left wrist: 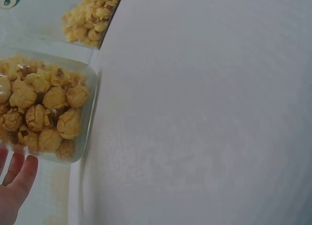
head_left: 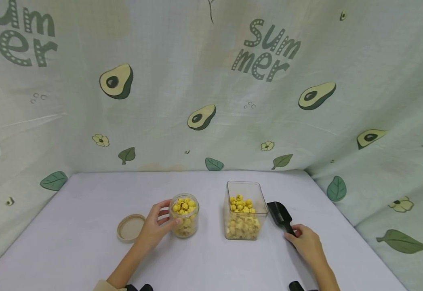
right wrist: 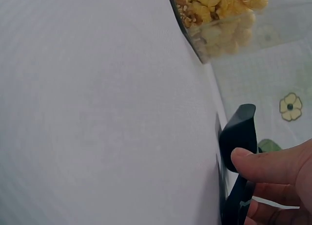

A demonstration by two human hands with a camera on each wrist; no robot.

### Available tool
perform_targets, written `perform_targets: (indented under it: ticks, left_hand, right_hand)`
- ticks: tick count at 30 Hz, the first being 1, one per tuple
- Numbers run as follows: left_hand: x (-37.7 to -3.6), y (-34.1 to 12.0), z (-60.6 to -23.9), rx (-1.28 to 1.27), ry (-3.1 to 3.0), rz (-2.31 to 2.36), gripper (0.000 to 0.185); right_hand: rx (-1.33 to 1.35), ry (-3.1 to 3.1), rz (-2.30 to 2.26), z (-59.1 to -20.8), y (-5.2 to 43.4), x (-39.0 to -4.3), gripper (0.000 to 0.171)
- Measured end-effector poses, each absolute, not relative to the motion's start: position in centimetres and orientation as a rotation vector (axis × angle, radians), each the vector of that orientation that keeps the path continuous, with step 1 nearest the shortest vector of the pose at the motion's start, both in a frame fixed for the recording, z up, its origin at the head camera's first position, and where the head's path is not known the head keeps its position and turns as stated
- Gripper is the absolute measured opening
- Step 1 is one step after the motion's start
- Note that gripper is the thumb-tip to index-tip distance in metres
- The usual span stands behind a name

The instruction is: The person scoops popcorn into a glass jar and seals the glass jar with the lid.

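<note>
A clear round jar (head_left: pixel 185 218) of yellow popcorn stands on the table. My left hand (head_left: pixel 158 222) holds it from the left side, thumb across its front and fingers at its far left edge. In the left wrist view the popcorn shows through the jar wall (left wrist: pixel 44 108), fingertips against it. To the right, my right hand (head_left: pixel 307 244) pinches the handle of a black scoop (head_left: pixel 279 213) between thumb and fingers. The scoop's head lies on the table, beside a clear rectangular container (head_left: pixel 244 226) partly filled with popcorn.
A round beige-rimmed lid (head_left: pixel 130 228) lies on the white table (head_left: pixel 204 266), left of the jar and close to my left forearm. A cloth printed with avocados and leaves (head_left: pixel 160 81) hangs behind the table and along both sides.
</note>
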State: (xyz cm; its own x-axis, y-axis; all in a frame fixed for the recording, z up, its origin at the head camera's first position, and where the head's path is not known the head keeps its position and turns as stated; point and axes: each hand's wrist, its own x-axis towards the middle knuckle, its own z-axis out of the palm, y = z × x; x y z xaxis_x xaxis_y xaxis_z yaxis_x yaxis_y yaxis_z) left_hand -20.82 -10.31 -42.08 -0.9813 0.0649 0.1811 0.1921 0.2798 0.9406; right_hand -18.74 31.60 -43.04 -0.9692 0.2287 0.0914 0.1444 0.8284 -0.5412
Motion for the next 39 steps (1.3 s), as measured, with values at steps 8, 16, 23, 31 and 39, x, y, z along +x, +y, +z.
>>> perform_targets:
  ticks: [8, 16, 23, 31, 39]
  left_hand:
    - [-20.8, -10.3, -42.1, -0.242, -2.425, -1.805, 0.065]
    - [-21.0, -10.2, -42.3, -0.243, -2.413, -1.823, 0.064]
    - [-20.9, -10.1, -42.3, -0.242, -2.409, -1.808, 0.064]
    - [-20.9, -10.1, -42.2, -0.246, -2.412, -1.809, 0.064]
    - [-20.8, -10.2, -42.4, -0.260, -2.397, -1.811, 0.064]
  right_hand:
    - [-0.289, -2.876, 0.865, -42.7, 31.3, -18.6, 0.046]
    - [-0.288, -2.911, 0.855, -42.1, 31.5, -18.3, 0.060]
    - [-0.227, -2.893, 0.851, -40.9, 31.0, -18.1, 0.062]
    - [-0.164, -2.905, 0.860, -39.1, 30.0, -17.6, 0.066]
    - [-0.048, -2.790, 0.826, -36.6, 27.5, -16.5, 0.069]
